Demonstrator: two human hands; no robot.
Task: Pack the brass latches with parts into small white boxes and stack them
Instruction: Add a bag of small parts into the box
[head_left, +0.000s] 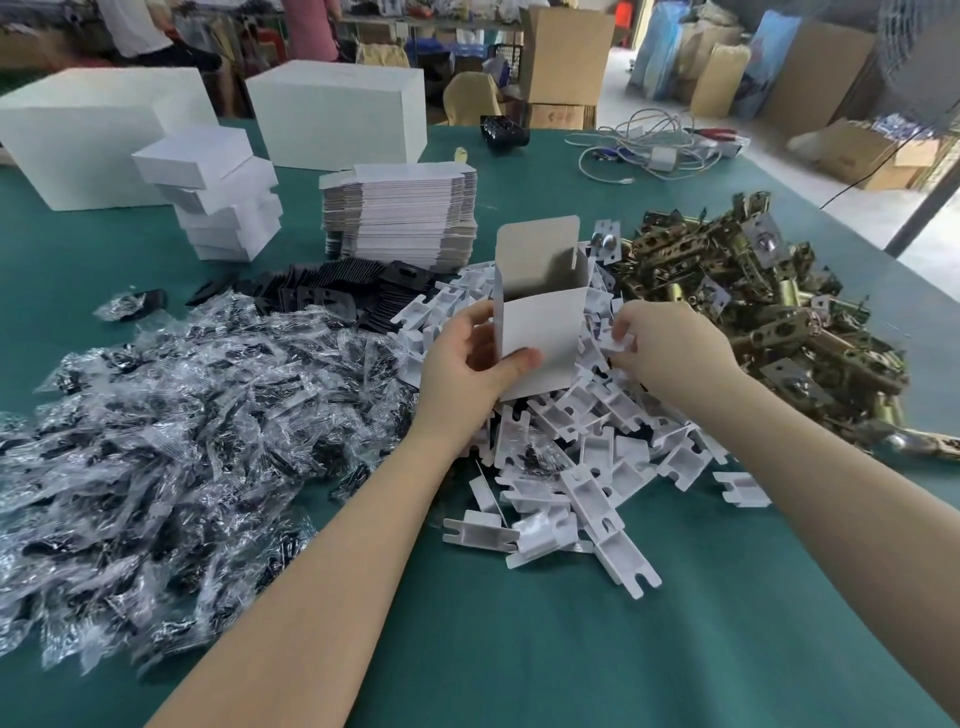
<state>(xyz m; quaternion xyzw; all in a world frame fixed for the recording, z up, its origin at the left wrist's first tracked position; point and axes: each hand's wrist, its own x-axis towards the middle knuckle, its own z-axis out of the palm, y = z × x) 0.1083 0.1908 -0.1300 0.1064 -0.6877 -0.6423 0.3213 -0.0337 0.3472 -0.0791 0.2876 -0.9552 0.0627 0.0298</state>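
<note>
Between both hands stands the small white cardboard box (540, 338), lid flap up for loading; left hand (470, 358) grips it upright, right hand (670, 348) pinches a white plastic insert (621, 344). Just beyond the right hand lie heaped brass latches (769, 301).

left hand (470, 364) gripping open box (540, 332), right hand (670, 348) pinching insert (622, 344)

On the counter (519, 649), the heap of bagged parts (171, 447) lies at the left, the heap of folded card inserts (566, 467) in the middle, and the pile of latches (769, 312) at the right. Behind the bags lie what seem to be flat plates (343, 296). Farther back stands a pile of flat box blanks (400, 218), with stacked small boxes (218, 197) to its left. The open box (540, 317) is above the inserts.
</note>
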